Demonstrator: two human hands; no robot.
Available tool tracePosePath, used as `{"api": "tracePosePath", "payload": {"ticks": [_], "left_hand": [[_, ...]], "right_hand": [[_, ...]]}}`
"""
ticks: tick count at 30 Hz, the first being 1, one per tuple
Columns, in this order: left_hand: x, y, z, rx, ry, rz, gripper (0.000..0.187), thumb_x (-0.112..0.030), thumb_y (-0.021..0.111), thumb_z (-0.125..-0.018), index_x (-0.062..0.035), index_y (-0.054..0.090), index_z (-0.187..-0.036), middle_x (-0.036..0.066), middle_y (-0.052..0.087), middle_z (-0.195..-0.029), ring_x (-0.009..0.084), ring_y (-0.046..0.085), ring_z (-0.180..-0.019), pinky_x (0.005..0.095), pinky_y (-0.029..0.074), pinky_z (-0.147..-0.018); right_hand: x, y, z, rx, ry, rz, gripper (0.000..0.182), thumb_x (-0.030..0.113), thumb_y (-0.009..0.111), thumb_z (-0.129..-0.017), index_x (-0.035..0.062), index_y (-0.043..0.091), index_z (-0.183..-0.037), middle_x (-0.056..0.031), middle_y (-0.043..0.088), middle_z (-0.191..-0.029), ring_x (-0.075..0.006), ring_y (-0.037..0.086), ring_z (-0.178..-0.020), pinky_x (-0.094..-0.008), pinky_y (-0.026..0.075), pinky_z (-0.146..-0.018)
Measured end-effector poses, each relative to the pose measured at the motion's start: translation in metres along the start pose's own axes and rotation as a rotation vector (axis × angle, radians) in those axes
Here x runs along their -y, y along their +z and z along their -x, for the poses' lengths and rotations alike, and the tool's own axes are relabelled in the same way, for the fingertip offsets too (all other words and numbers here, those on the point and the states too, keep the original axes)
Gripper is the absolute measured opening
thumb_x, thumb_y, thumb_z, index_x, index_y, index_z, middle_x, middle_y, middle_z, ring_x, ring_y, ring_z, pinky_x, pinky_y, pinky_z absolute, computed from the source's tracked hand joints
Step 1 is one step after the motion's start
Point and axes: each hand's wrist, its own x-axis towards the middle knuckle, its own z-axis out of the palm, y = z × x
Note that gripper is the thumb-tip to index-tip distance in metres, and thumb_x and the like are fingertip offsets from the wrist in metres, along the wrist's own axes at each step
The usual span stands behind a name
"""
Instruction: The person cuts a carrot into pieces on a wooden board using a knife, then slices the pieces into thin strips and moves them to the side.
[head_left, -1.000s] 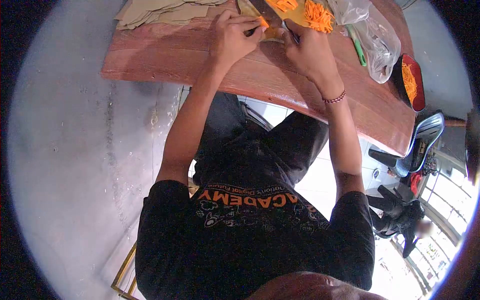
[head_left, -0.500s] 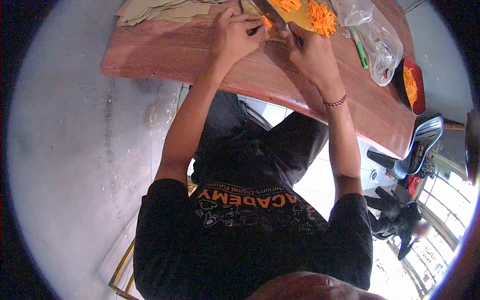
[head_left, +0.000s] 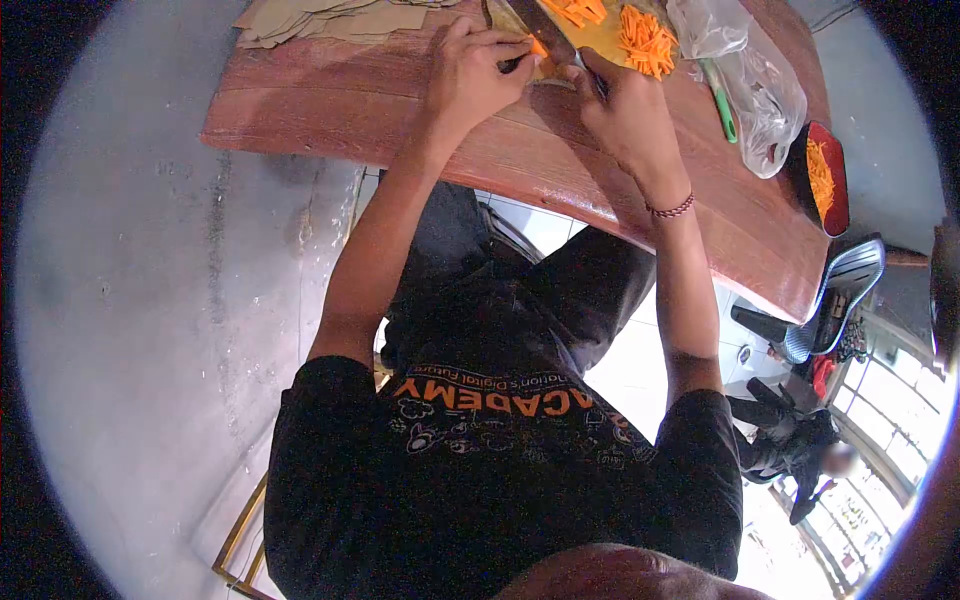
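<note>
My left hand (head_left: 483, 75) pinches a small orange piece of carrot (head_left: 538, 47) against the cutting board (head_left: 604, 40) at the top of the view. My right hand (head_left: 622, 105) is wrapped round the handle of a knife (head_left: 545, 30), whose blade lies just right of the carrot piece. Cut carrot sticks sit on the board in two heaps: one pile (head_left: 647, 42) near my right knuckles and a smaller pile (head_left: 578, 10) at the top edge. Part of the board is cut off by the frame.
On the wooden table (head_left: 330, 110), brown paper sheets (head_left: 330, 18) lie at the upper left. A clear plastic bag (head_left: 765, 105), a green-handled tool (head_left: 724, 112) and a red-and-black tray (head_left: 840, 190) of shredded carrot are at the right. A person (head_left: 785, 430) sits beyond, near a chair (head_left: 845, 290).
The knife blade shows a little more and sits closer to the carrot piece. Both hands stay in almost the same place.
</note>
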Motion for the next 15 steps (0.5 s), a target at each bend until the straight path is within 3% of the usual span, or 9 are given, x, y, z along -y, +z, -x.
{"api": "tracePosePath", "payload": {"ticks": [12, 15], "left_hand": [[0.002, 0.003, 0.002, 0.016, -0.011, -0.027, 0.016, -0.025, 0.079, -0.075, -0.013, 0.08, -0.085, 0.003, 0.075, -0.089, 0.0227, 0.059, -0.08, 0.0344, 0.052, -0.076], [-0.003, -0.002, 0.0, 0.077, -0.072, -0.035, 0.017, -0.029, 0.079, -0.079, -0.014, 0.08, -0.088, 0.002, 0.076, -0.091, 0.0217, 0.063, -0.085, 0.0328, 0.053, -0.08]], "right_hand": [[0.011, -0.002, -0.007, 0.06, -0.022, 0.074, 0.024, 0.018, 0.06, -0.086, -0.0026, 0.066, -0.095, -0.0293, 0.065, -0.078, -0.0452, 0.067, -0.076, -0.052, 0.055, -0.069], [0.009, 0.008, -0.009, 0.072, -0.008, 0.12, 0.025, 0.02, 0.061, -0.085, -0.0023, 0.067, -0.095, -0.029, 0.065, -0.078, -0.045, 0.067, -0.075, -0.052, 0.056, -0.07]]}}
